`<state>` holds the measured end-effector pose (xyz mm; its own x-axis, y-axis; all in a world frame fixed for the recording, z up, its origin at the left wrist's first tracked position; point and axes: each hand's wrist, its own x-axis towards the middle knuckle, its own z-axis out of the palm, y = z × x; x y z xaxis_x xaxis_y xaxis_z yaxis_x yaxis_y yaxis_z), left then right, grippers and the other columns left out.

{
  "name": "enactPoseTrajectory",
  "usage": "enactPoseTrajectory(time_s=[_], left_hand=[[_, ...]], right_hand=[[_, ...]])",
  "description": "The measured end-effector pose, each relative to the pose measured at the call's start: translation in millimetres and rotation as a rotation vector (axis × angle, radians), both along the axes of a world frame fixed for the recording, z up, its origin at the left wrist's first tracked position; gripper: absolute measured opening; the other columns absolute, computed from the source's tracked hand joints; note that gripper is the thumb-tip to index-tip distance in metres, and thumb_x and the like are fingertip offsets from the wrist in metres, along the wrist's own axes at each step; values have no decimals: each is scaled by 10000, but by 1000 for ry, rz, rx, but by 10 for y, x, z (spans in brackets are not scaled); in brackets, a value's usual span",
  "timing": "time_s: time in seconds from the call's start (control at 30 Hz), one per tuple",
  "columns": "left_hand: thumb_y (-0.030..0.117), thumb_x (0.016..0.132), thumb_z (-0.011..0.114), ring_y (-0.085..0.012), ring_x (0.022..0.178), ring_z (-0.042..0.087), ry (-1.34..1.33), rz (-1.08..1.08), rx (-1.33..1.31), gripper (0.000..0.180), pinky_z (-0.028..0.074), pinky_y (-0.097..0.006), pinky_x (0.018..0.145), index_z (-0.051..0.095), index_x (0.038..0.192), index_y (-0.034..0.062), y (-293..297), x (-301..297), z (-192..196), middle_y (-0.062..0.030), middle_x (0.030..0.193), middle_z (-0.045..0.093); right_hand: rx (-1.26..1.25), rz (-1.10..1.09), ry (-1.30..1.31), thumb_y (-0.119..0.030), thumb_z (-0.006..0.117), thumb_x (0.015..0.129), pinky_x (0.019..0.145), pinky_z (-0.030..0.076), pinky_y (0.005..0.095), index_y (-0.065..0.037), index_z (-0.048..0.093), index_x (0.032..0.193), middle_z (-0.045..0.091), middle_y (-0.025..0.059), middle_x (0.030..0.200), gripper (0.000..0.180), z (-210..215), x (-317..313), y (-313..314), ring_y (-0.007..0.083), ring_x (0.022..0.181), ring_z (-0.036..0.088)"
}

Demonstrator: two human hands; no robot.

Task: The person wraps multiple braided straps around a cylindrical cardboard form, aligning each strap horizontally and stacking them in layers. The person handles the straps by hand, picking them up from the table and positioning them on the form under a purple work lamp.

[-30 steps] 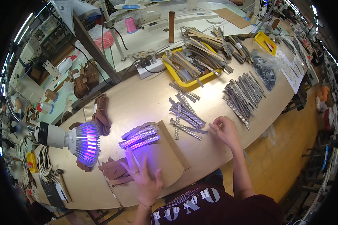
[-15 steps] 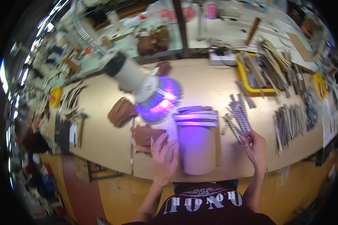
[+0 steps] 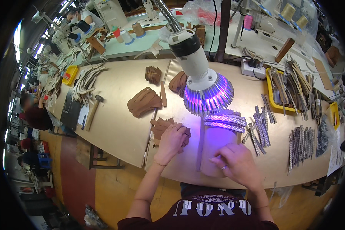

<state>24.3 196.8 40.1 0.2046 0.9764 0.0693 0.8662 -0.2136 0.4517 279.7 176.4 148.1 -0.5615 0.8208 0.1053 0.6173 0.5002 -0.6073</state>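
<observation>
We see the left hand (image 3: 171, 140) curled palm-down over flat brown leather pieces (image 3: 163, 128), fingers closed on the stack. Bare tan tabletop (image 3: 115, 126) lies open further left. The right hand (image 3: 237, 165) presses, fingers bent, on a smooth board (image 3: 214, 143) near the edge, under glittery woven strips (image 3: 224, 122) lit violet.

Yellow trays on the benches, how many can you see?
3. One yellow tray of long strips lies right of the lamp; a small yellow bin sits far left; another yellow tray is at the right edge. More may be hidden in the clutter.
</observation>
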Motion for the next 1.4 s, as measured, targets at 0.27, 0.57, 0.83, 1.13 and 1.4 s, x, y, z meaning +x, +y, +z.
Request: enactPoseTrajectory(time_s=[0.27, 0.57, 0.83, 1.13, 1.4], left_hand=[[126, 868, 651, -311, 876, 657, -92, 53, 210, 104, 506, -407, 834, 676, 936, 52, -58, -51, -32, -110, 917, 678], [87, 832, 710, -251, 1031, 682, -259, 53, 626, 198, 497, -381, 885, 704, 1027, 51, -587, 479, 340, -99, 1101, 708], [185, 835, 741, -275, 1231, 578, -335, -19, 407, 391, 418, -393, 967, 669, 1196, 55, -547, 889, 400, -142, 1339, 598], [267, 913, 657, -330, 1354, 458, -406, -154, 114, 557, 263, -496, 1160, 509, 1404, 50, -613, 860, 319, -181, 1460, 477], [225, 927, 632, -343, 1336, 465, -424, -95, 134, 440, 306, -488, 1138, 567, 1333, 68, -541, 700, 186, -171, 1422, 511]], right_hand=[[-49, 20, 16, -318, 651, 918, 718, 457, 399, -79, 641, 894, 630, 88, 783, 240, -19, -152, 62, 282, 759, 616], [-458, -257, 329, -182, 725, 901, 539, 446, 258, 11, 693, 957, 643, 47, 695, 204, 10, -239, 21, 86, 589, 553], [-363, -413, 518, -162, 708, 910, 574, 460, 257, 36, 694, 924, 652, 66, 689, 199, -150, 92, 15, 90, 622, 579], [-509, -642, 522, -178, 699, 922, 552, 396, 222, 41, 687, 866, 601, -12, 665, 226, -523, 580, 27, 37, 604, 492], [-414, -662, 406, -152, 682, 922, 570, 408, 222, 17, 634, 1038, 626, 19, 758, 211, -788, 480, 5, 61, 669, 532]])
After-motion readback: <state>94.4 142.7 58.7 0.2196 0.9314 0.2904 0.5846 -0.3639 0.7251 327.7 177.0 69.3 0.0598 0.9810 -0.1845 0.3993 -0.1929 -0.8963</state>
